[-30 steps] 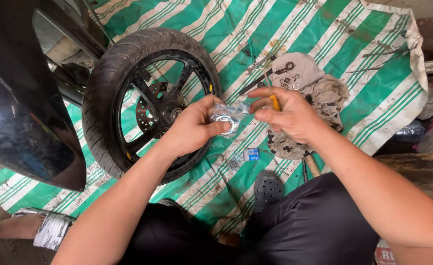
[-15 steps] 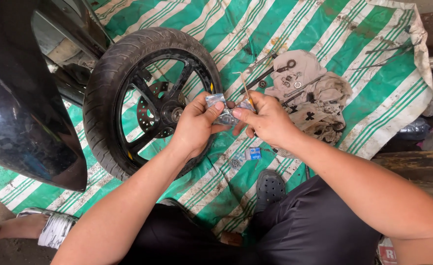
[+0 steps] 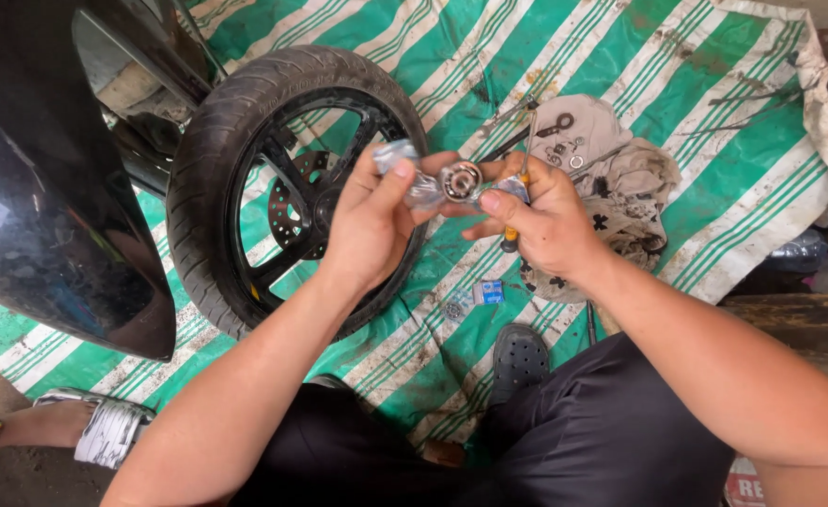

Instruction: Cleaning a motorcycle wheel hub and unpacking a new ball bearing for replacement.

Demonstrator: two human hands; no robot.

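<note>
Green-and-white striped tarpaulin (image 3: pixel 714 122) is covering the ground, grimy in places, and the person is sitting over it with both hands raised at the middle of the view. Between the fingertips a small round bearing (image 3: pixel 460 179) is sitting face-on to the camera, its axis pointing up toward the viewer, partly wrapped in crinkled clear plastic (image 3: pixel 404 169). The left hand (image 3: pixel 371 221) is pinching the wrapper from the left, thumb and forefinger closed on it, the other fingers loosely curled. The right hand (image 3: pixel 545 221) is meeting it from the right, thumb and forefinger closed on the wrapper's other end just beside the bearing, while its remaining fingers are gripping a yellow-handled tool (image 3: pixel 512 230) (its tip is hidden). Both hands are equally near the bearing. Forearms are converging from the near edge, wrists bent slightly inward. Beyond the left hand a black motorcycle wheel (image 3: pixel 216 169) is lying flat, and a dirty rag (image 3: pixel 620 178) with small metal parts is lying far right.
</note>
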